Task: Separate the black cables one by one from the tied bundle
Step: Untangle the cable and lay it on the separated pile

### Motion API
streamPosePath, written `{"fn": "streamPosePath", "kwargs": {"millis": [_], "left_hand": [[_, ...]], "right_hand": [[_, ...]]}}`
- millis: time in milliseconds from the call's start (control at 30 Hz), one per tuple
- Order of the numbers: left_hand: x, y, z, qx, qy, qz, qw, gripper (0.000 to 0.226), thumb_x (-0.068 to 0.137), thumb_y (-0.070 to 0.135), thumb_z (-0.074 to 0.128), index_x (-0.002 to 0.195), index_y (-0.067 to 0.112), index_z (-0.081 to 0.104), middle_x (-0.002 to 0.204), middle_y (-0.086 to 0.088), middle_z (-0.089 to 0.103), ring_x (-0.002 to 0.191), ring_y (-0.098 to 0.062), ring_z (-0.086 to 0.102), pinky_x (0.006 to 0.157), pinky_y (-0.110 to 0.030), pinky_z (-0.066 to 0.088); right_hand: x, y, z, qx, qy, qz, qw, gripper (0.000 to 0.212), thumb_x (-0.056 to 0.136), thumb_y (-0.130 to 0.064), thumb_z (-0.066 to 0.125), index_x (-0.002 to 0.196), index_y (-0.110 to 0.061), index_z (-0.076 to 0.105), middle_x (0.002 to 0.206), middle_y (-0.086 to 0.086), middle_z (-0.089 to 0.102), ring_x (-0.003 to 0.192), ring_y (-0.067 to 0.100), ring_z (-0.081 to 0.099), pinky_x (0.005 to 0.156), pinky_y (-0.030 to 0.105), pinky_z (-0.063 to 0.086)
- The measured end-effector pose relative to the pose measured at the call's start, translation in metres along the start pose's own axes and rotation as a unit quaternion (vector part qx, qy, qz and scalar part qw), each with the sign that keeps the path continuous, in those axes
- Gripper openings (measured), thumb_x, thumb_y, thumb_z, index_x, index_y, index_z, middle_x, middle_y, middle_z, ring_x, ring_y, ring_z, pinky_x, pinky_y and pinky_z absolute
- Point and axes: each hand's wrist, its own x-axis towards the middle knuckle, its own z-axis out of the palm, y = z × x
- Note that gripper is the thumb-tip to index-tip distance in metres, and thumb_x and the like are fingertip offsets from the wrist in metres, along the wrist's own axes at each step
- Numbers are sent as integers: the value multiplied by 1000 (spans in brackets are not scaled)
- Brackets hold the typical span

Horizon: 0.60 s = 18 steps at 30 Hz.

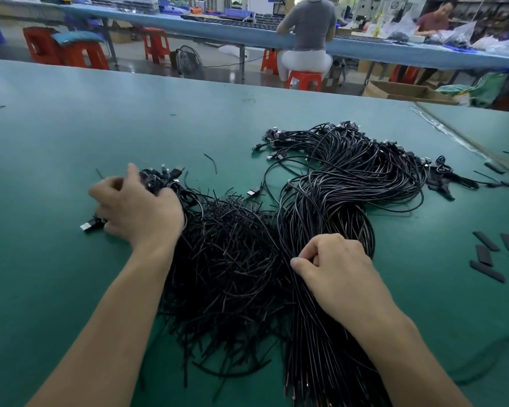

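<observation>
Lower right of centre: right hand [335, 268] clenched on a few strands of the tied bundle [350, 183], thumb pressed against curled fingers, pinching where the bundle narrows. Left of centre: left hand [138, 210] curled over a cluster of plug ends [162, 176] and grasping them, with one USB plug [88, 226] poking out beneath the palm at its left edge. Between the two forearms: a tangled heap of black cables [227, 259], touching the bundle along its right side. Above the right hand: bundle looping up and fanning toward the upper right, plugs along its far edge. Single loose plug [253, 191] lying between heap and bundle. Short black strips [487, 240] scattered at the right edge, apart from the cables. All on a green table [71, 127]. Top of frame: red stools [156, 45], a floor fan [190, 61], a seated person [309, 24] at a long bench.
</observation>
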Motion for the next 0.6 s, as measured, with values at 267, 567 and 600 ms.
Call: {"fn": "streamPosePath", "kwargs": {"millis": [267, 567, 600], "left_hand": [[-34, 17, -5, 106, -83, 344, 929, 50, 82, 10, 69, 126, 33, 66, 139, 7, 55, 125, -17, 46, 95, -32, 18], [-58, 20, 9, 15, -360, 475, 803, 48, 93, 62, 35, 136, 51, 51, 124, 17, 56, 113, -3, 44, 98, -30, 36], [-60, 20, 12, -18, -357, 459, 814, 45, 96, 63, 34, 126, 44, 62, 120, 16, 59, 113, -5, 49, 96, -27, 39]], "right_hand": [[-2, -9, -25, 196, -8, -82, 977, 20, 98, -29, 57, 79, -26, 59, 62, -17, 63, 56, -4, 56, 57, 12, 43], [-26, -36, -54, 331, -259, -301, 856, 9, 94, -24, 64, 85, -25, 62, 72, -10, 52, 65, 14, 43, 60, 28, 38], [-26, -34, -58, 322, -276, -303, 853, 9, 93, -24, 65, 85, -23, 63, 71, -10, 52, 65, 14, 43, 59, 26, 37]]}}
